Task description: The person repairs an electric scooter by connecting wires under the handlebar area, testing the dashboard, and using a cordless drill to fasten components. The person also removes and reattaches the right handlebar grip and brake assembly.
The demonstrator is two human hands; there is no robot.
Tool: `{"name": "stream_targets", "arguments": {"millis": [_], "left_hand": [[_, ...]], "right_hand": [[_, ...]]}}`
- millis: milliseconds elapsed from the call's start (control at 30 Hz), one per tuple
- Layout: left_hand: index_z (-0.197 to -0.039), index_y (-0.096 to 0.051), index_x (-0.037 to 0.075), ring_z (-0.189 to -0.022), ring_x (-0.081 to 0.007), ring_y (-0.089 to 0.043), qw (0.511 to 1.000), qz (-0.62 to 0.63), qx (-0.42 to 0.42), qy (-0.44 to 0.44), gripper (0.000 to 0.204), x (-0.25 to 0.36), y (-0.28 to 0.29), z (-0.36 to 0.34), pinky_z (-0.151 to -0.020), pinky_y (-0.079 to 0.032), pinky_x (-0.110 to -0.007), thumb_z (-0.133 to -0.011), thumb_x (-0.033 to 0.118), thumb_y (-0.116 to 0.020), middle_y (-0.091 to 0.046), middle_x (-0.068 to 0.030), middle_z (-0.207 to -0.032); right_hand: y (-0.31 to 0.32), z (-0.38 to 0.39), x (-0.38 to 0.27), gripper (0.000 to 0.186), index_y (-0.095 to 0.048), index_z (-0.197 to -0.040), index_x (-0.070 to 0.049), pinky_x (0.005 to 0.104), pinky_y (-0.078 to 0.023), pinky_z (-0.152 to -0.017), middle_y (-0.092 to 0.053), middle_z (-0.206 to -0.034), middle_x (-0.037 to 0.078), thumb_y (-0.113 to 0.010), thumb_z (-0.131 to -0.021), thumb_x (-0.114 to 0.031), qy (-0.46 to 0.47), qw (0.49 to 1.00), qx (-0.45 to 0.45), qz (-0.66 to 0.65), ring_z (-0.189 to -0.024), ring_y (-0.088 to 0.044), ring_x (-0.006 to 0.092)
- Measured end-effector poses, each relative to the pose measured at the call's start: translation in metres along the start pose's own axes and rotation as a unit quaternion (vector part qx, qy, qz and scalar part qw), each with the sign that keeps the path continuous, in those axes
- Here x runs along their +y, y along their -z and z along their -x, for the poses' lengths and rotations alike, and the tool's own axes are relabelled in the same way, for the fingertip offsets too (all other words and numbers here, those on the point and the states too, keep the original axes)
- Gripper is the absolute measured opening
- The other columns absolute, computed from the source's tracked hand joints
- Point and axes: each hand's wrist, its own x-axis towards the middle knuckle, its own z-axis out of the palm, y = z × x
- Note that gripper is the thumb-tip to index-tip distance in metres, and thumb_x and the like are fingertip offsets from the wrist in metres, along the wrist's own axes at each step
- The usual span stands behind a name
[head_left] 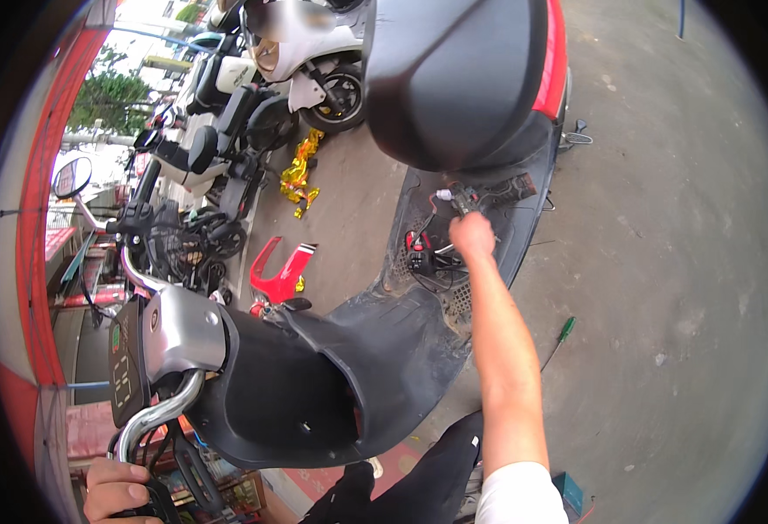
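Now | left hand [120, 492] grasps near-left handlebar [157, 410] | right hand [473, 236] curls beside cables [444, 250], hold unclear | red panel [277, 286] off, bay [436, 222] apparently still open

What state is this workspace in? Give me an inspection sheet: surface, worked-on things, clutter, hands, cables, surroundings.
Surface: grey ground with pale spots; black footboard scuffed.
Worked-on things: scooter; a dark object and a red-and-black item lie on it, kinds unclear.
Clutter: green-handled tool, red panel and crumpled gold wrapping on the ground.
Hands: right hand at the dark object, grip hard to make out; left hand with fingers curled over the end of the chrome handlebar.
Cables: thin wire and white connector beside the dark object.
Surroundings: parked scooters, greenery and red framing toward the left.
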Motion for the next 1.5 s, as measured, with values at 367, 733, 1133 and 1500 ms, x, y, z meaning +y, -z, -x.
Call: {"name": "stream_targets", "arguments": {"millis": [367,733,1133,1500], "left_hand": [[-0.095,-0.061,0.002,-0.09,-0.0411,-0.064,0.993,-0.063,0.063,0.078,0.027,0.025,-0.011,-0.022,-0.082,-0.053,-0.051,-0.097,0.027,-0.051,-0.063,-0.0241,-0.104],[-0.115,-0.066,0.004,-0.09,-0.0327,-0.062,0.997,-0.049,-0.011,0.063,0.039,0.002,-0.003,-0.007,-0.079,-0.048,-0.042,-0.079,0.014,-0.056,-0.064,-0.0147,-0.111],[-0.139,-0.042,-0.001,-0.097,-0.0338,-0.06,0.988,0.037,0.151,-0.014,0.065,-0.013,-0.004,0.023,-0.084,-0.046,-0.041,-0.089,0.034,-0.066,-0.062,-0.0184,-0.112],[-0.128,-0.054,0.003,-0.117,-0.0338,-0.055,0.933,0.272,0.213,-0.104,0.047,-0.112,0.016,0.094,-0.101,-0.042,-0.04,-0.083,0.007,-0.068,-0.059,-0.0154,-0.124]], "right_hand": [[0.05,-0.069,0.045,0.042,-0.062,-0.123,-0.006,0.0562,-0.021,-0.115,-0.06,-0.124,0.01,-0.051,-0.093,-0.034,0.288,0.827,0.18,0.448,-0.125,-0.046,0.0292],[0.181,0.186,0.051,0.043,-0.063,-0.095,0.001,0.0493,-0.047,-0.092,-0.064,-0.106,0.022,-0.071,-0.067,-0.031,0.208,0.956,-0.063,0.197,-0.104,-0.06,0.0372],[0.269,0.575,0.062,0.017,-0.058,-0.098,0.003,0.0299,-0.052,-0.07,-0.063,-0.082,0.008,-0.066,-0.087,-0.009,0.043,0.904,0.265,-0.333,-0.072,-0.062,0.0163],[0.121,0.744,-0.071,0.055,-0.053,-0.122,0.002,0.0366,-0.047,-0.081,-0.061,-0.085,0.008,-0.08,-0.079,-0.018,0.185,0.82,0.286,-0.459,-0.081,-0.058,0.0214]]}}
